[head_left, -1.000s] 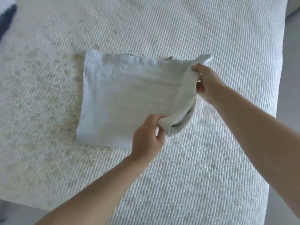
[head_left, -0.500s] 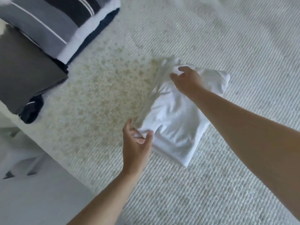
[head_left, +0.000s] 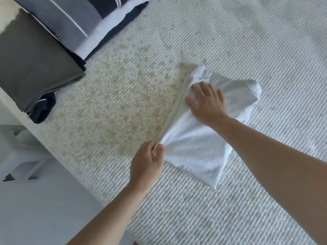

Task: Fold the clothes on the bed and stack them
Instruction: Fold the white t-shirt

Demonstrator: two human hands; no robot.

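Now folded in half, soft white cotton garment [head_left: 200,138] on the cream ribbed bed cover [head_left: 230,41]; a second ago spread out wide and flat, with only its right edge lifted; so one more fold done. Left hand [head_left: 147,165] curled at the near left corner, pinching the cloth edge between thumb and fingers; a moment back not yet closed on it. Right hand [head_left: 206,101] flat on top of the garment, fingers straight and spread, pressing down near the far end; before that, curled on the far edge. Looks like a smoothing step: pulling tight with one hand, patting flat with the other.

Far end of the garment bunched and lumpy under and beyond the right hand; near part smoother, with a pointed corner toward the viewer. Probably needs more flattening, or one more fold, before stacking.

Up at the far left, a pile of folded clothes [head_left: 58,38] on the bed: grey cloth on top at the near side, grey with thin white stripes behind, white and dark blue layers under; well apart from the white garment. Likely the place for the white one next. Could slip open if lifted while lumpy; soft cloth, so best carried with both hands under it.
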